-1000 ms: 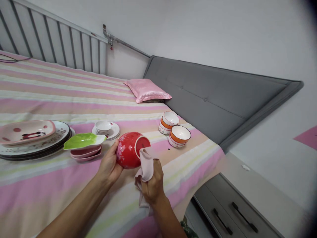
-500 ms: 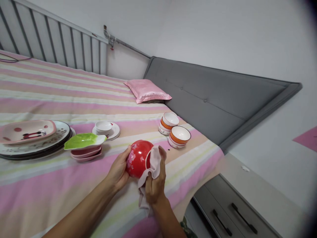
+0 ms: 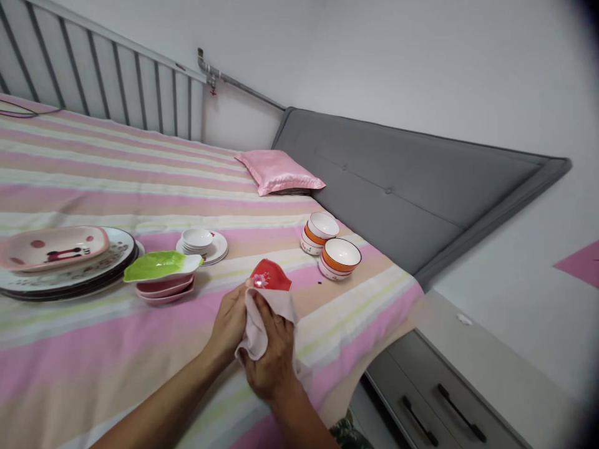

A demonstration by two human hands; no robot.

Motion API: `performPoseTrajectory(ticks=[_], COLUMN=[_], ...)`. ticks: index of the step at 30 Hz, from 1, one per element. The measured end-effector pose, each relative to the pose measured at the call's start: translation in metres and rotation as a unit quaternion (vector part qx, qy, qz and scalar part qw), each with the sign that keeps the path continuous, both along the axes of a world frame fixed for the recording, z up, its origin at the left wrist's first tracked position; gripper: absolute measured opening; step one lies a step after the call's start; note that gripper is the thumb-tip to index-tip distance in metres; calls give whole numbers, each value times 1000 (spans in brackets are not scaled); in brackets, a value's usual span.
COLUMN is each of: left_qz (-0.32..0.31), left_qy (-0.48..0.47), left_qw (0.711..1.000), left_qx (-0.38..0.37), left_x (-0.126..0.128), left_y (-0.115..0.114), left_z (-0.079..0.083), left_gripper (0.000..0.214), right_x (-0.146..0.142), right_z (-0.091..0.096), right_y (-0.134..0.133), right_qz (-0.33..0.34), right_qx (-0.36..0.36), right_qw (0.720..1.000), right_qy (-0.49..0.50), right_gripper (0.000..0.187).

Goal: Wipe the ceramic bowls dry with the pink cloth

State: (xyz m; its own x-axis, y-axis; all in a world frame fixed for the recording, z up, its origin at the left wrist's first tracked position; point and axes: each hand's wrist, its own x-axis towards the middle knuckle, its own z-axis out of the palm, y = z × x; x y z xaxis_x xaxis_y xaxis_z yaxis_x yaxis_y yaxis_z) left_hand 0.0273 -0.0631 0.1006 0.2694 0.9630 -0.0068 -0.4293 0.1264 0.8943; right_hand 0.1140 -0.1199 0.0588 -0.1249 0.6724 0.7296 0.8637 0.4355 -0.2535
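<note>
A red bowl with a pink flower pattern (image 3: 274, 276) is held above the striped bedspread, mostly covered by a pale pink cloth (image 3: 255, 330). My left hand (image 3: 230, 321) grips the bowl from its left side. My right hand (image 3: 274, 355) presses the cloth over the near side of the bowl, its fingers bent into the fabric. Beyond and to the right stand two short stacks of white and orange bowls (image 3: 340, 255). To the left, a green leaf-shaped dish (image 3: 159, 266) rests on pink dishes (image 3: 165, 290).
Small white bowls (image 3: 196, 238) sit on white plates (image 3: 218, 247). Large plates with a pink oval dish (image 3: 56, 246) on top lie at the far left. A pink pillow (image 3: 281, 171) is by the grey headboard (image 3: 384, 168). A drawer cabinet (image 3: 435, 386) stands at the right.
My right hand has moved the cloth leftward, from the bowl's right rim across its near side, covering more of it. My left hand keeps its hold.
</note>
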Motion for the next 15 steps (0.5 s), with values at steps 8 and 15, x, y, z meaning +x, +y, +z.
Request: performPoseTrajectory(ticks=[8,15], left_qz=[-86,-131], left_qy=[163,244], left_qw=[960,888], left_qx=[209,366], left_x=[9,7], left_y=[-15,-16], left_z=[-17,-22], left_gripper=[42,40], right_x=[17,43], right_z=[8,14], right_y=[2,6], right_qz=[-59,-9], right_qx=[105,-39], right_qw=[984,913], right_qy=[134,405], right_gripper=[55,43])
